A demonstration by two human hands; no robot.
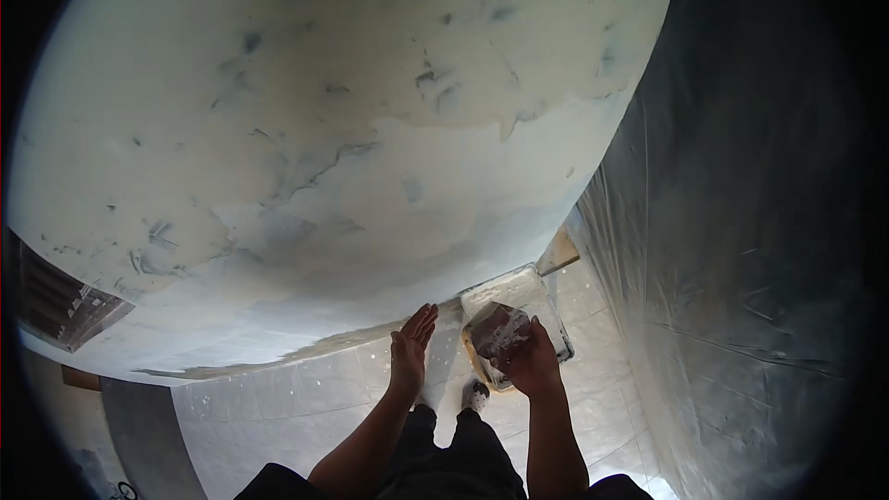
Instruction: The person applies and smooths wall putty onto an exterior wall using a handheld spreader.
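Plainly, the fingers of the right hand (535, 366) are clenched round a flat brown trowel smeared with grey-white paste (495, 329), held low in front of the broad, pale, unevenly plastered wall (324, 130). The left hand (412, 347) is released: its fingers are straight and together, grasping nothing, with the tips at the foot of the wall. Whether they touch it cannot be told.

The trowel is tilted, so I judge the wet paste could slide off its blade. An open palm this close to the wall could also smear a damp patch.

Just beyond the trowel, at the foot of the wall, lies a shallow white rectangular tray (542, 292), with a pale wooden offcut (558, 255) at its far end. A paste-speckled shoe (475, 395) stands near the tray, so a careless step might knock it.

The wall is matt, with grey streaks and darker, damp-looking areas. Below it the pale glossy floor tiles (306, 407) are spotted white and probably slick. To the right of the wall hangs thin, creased, clear plastic sheeting (741, 268), and at the wall's left edge sits a dark slatted grille (56, 301).
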